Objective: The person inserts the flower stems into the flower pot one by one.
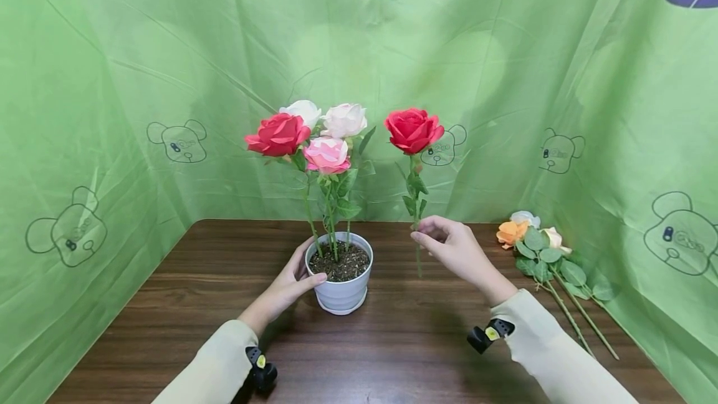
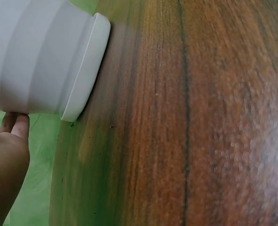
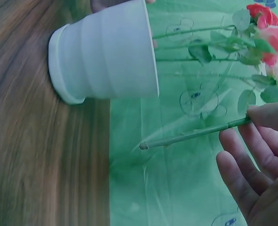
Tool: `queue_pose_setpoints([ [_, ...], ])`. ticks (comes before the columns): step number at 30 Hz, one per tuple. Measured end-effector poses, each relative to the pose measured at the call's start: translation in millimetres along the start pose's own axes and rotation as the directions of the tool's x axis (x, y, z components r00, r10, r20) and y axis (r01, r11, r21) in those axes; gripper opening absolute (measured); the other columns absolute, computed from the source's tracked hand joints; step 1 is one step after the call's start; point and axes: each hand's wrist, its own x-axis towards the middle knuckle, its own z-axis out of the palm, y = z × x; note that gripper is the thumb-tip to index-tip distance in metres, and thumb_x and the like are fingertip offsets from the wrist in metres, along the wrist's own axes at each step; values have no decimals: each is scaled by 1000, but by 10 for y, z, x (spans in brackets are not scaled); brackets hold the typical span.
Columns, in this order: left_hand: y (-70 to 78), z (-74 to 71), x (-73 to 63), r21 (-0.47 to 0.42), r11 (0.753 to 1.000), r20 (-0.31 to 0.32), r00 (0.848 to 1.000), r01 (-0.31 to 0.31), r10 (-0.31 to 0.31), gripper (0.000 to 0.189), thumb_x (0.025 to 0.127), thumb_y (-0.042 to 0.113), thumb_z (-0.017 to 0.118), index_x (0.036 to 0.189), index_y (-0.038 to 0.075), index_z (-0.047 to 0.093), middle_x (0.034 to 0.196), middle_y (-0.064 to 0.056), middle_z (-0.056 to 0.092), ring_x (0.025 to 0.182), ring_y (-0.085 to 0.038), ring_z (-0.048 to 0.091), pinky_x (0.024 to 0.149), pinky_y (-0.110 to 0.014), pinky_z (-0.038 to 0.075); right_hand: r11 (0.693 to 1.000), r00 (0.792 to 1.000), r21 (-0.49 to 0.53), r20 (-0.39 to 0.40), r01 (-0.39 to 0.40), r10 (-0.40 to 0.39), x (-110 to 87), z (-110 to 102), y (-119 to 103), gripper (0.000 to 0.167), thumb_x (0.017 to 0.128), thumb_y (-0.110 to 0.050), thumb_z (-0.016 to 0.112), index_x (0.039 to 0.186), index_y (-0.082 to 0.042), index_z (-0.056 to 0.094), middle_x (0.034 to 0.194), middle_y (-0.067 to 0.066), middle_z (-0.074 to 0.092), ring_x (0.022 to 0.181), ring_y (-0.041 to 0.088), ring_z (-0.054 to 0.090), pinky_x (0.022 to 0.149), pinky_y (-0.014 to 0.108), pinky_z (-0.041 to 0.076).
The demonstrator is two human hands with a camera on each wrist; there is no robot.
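Observation:
A white flower pot (image 1: 343, 295) filled with dark soil (image 1: 342, 262) stands on the table. My left hand (image 1: 288, 279) holds it at the left side, thumb along the rim; in the left wrist view fingers (image 2: 20, 126) lie against its wall. Rising from the soil are a red rose (image 1: 278, 134), a pink rose (image 1: 328, 155), a pale pink rose (image 1: 344, 120) and a white rose (image 1: 303, 111). To the right of the pot, my right hand (image 1: 457, 251) pinches another red rose (image 1: 414, 131) upright by its stem. The cut stem end (image 3: 146, 146) points down, above the table.
Several loose roses, including an orange rose (image 1: 512, 233), lie at the right of the brown wooden table (image 1: 185, 304), their stems pointing toward the front. Green printed fabric (image 1: 465, 80) hangs behind and along both sides.

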Motion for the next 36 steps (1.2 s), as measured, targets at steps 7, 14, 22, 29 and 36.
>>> queue_pose_setpoints([
  [7, 8, 0, -2, 4, 1000, 6, 1000, -12, 12, 87, 93, 11, 70, 161, 14, 15, 163, -17, 22, 149, -30, 19, 116, -37, 22, 994, 998, 93, 0, 57, -57, 121, 159, -148, 14, 93, -23, 73, 99, -10, 71, 93, 2, 74, 76, 18, 69, 63, 33, 59],
  [14, 13, -4, -1, -5, 1000, -2, 1000, -2, 2, 86, 94, 9, 69, 161, 17, 16, 163, -13, 22, 149, -27, 19, 117, -38, 21, 982, 998, 177, 9, 65, -67, 234, 307, -328, 21, 95, -22, 71, 106, -5, 71, 108, 10, 73, 88, 31, 71, 69, 38, 61],
  [22, 9, 4, -1, 8, 1000, 1, 1000, -1, 1, 87, 94, 10, 69, 161, 16, 15, 163, -14, 22, 149, -28, 19, 114, -29, 25, 972, 994, 212, 35, 97, -107, 356, 483, -407, 19, 97, -20, 69, 109, -5, 71, 111, 5, 73, 86, 23, 71, 72, 41, 61],
  [29, -5, -3, -9, 1, 1000, 5, 1000, -4, 4, 87, 94, 10, 69, 161, 14, 14, 163, -15, 21, 149, -28, 18, 114, -28, 25, 978, 989, 164, 47, 130, -139, 412, 665, -324, 18, 99, -16, 65, 111, -5, 71, 100, 8, 73, 80, 17, 70, 69, 35, 61],
  [36, 24, 11, -8, -3, 1000, 2, 1000, -1, 1, 85, 94, 10, 68, 161, 15, 15, 163, -15, 21, 149, -28, 19, 116, -37, 21, 983, 992, 145, 46, 113, -121, 445, 798, -239, 14, 99, -16, 65, 107, -6, 71, 96, 4, 73, 76, 14, 70, 70, 39, 61],
])
